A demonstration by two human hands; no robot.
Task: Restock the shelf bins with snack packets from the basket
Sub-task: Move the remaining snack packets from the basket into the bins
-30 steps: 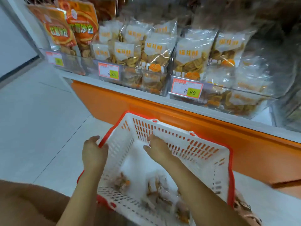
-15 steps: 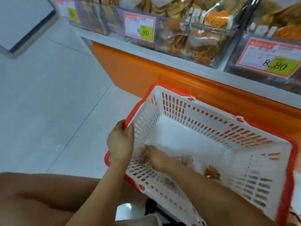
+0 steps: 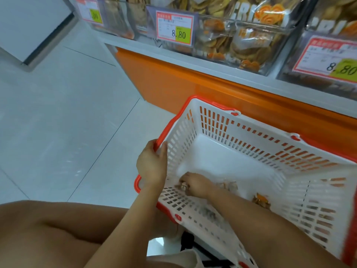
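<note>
In the basket [image 3: 251,146], right hand [image 3: 195,184] clutches a packet [image 3: 181,187] — blurred.

The grey shelf [image 3: 193,63] carries clear bins [image 3: 228,29] of snack packets [image 3: 249,49], price tags [image 3: 174,28] on their fronts.

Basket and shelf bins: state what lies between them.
In the head view, the shelf unit's orange base panel and above it the pale shelf ledge lie between the basket and the clear bins.
</note>
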